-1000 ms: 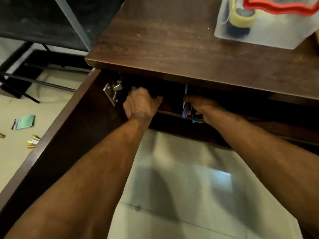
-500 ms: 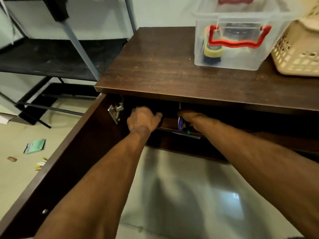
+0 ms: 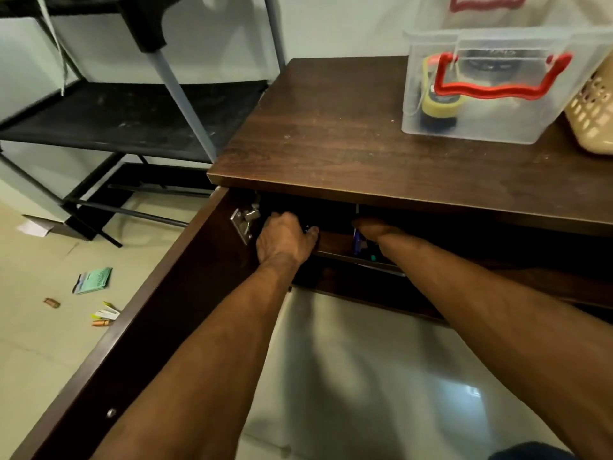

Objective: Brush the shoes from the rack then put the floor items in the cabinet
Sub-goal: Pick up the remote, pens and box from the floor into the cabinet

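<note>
While both arms reach under the dark wooden top [image 3: 331, 127] of the cabinet [image 3: 185, 283], the left hand [image 3: 285, 242] curls round something dark on the inner shelf [image 3: 335, 242]; the right hand [image 3: 373, 227] is mostly hidden, so its grip cannot be told, though pens [image 3: 358, 242] stand beside it. A green packet [image 3: 94, 280] and batteries [image 3: 102, 322] wait on the floor [image 3: 39, 343] left of the open door. Items are probably best set deep, clear of the shelf lip. Headroom is tight; the hinge [image 3: 243, 220] sits just left of the knuckles.
</note>
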